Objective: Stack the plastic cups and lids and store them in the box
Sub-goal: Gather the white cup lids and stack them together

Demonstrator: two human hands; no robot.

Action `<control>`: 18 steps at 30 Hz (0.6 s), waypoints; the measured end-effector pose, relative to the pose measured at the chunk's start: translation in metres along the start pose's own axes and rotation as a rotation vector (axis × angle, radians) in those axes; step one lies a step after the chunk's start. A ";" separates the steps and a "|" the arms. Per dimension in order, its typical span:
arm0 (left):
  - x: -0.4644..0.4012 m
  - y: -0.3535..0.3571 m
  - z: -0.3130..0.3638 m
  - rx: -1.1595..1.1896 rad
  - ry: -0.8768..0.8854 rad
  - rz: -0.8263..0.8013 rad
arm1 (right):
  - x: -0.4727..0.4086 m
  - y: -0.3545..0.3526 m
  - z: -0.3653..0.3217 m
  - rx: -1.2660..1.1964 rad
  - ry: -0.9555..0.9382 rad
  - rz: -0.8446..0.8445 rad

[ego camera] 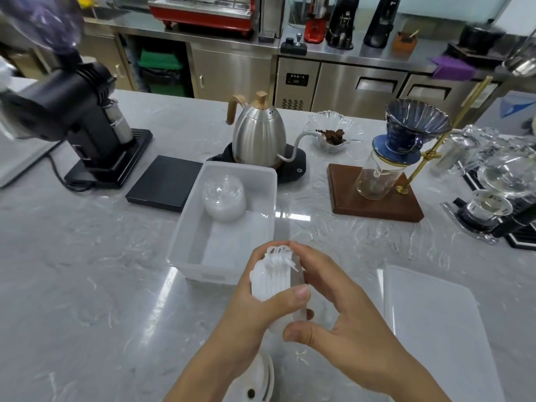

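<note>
two bare hands are meeting over a grey marbled worktop (87, 271) in the head view, both closing on a stack of clear plastic cups (275, 274) that is being held tilted, rims fanning out toward the top. the left hand (261, 303) is wrapping the stack from the left side, its grip closed around the cup walls with the thumb pressing across the front. the right hand (342, 309) is cupping the same stack from the right, fingers curling over the rims and thumb tucking in under the lower end, so its grip is also shut on the cups. just beyond the hands a translucent white box (185, 233) is sitting open on the worktop, and a stack of domed clear lids (223, 198) is standing in its far end; the near end is showing only the bare bottom. the box's flat lid (435, 329) is lying on the worktop to the right of the hands. a white disc-shaped object (261, 384), partly hidden under the left wrist, is resting at the near edge. farther back a steel gooseneck kettle (258, 134), a black grinder (84, 117), a black scale (165, 182) and a blue dripper (414, 123) on a wooden stand are lining the worktop.
</note>
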State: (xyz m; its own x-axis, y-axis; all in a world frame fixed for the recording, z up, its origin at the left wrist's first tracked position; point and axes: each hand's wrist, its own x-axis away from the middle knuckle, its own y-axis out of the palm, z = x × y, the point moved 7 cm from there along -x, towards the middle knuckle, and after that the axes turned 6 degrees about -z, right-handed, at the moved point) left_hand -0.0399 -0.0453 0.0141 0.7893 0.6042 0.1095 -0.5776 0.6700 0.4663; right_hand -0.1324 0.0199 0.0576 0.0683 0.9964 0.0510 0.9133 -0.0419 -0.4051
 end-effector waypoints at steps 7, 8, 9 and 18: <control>0.011 -0.018 0.011 -0.082 0.022 0.053 | -0.014 0.017 0.004 -0.160 -0.010 -0.060; 0.012 -0.020 0.012 -0.100 0.018 0.051 | -0.015 0.020 0.004 -0.177 -0.012 -0.071; 0.013 -0.023 0.013 -0.110 0.013 0.053 | -0.017 0.023 0.003 -0.189 -0.021 -0.086; 0.018 -0.042 0.030 0.034 -0.023 0.094 | -0.030 0.029 -0.009 -0.290 -0.159 -0.094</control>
State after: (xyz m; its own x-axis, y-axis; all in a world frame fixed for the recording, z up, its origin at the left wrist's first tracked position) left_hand 0.0048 -0.0750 0.0229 0.7364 0.6537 0.1740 -0.6424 0.5951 0.4829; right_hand -0.1046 -0.0118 0.0525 -0.0640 0.9950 -0.0761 0.9903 0.0539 -0.1282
